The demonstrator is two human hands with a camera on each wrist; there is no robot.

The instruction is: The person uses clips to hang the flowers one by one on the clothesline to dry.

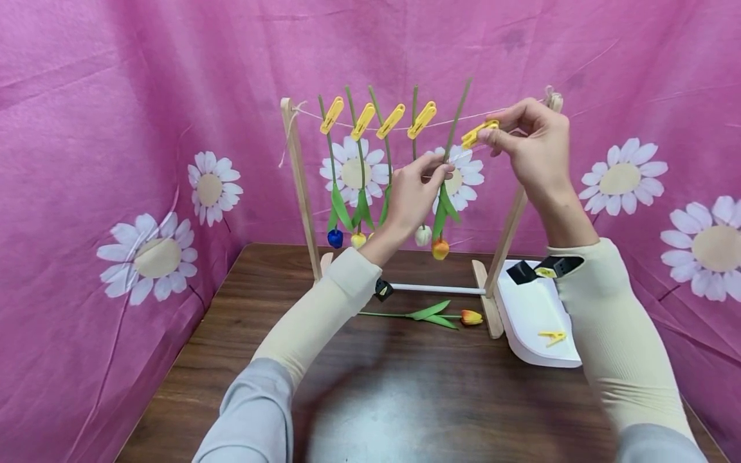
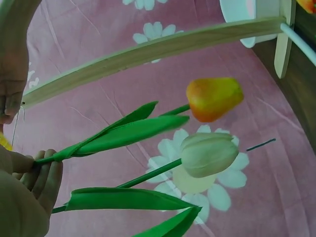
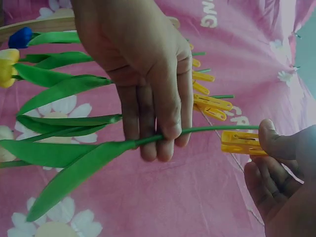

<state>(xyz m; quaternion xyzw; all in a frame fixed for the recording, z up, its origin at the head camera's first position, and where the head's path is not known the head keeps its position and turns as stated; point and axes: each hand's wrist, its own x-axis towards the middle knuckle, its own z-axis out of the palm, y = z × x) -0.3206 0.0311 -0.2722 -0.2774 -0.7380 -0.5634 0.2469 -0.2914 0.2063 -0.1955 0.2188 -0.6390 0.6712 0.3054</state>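
My left hand point(image 1: 412, 193) pinches the green stem of an orange-yellow artificial tulip point(image 1: 440, 249), held bloom-down beside the string point(image 1: 447, 123). My right hand point(image 1: 535, 145) holds a yellow clothespin point(image 1: 476, 134) between thumb and fingers, to the right of that stem. In the right wrist view, the clothespin point(image 3: 241, 142) is close to the stem's upper end. Yellow clips hold other tulips upside down on the string, among them a blue one point(image 1: 335, 239), a yellow one point(image 1: 358, 240) and a white one point(image 1: 423, 236). My left hand partly covers another hanging tulip.
Wooden posts point(image 1: 301, 186) carry the string, with a white bar point(image 1: 437, 289) low between them. Another orange-yellow tulip point(image 1: 471, 317) lies on the brown table point(image 1: 249, 321). At right, a white tray point(image 1: 521, 344) holds one yellow clothespin point(image 1: 553, 337).
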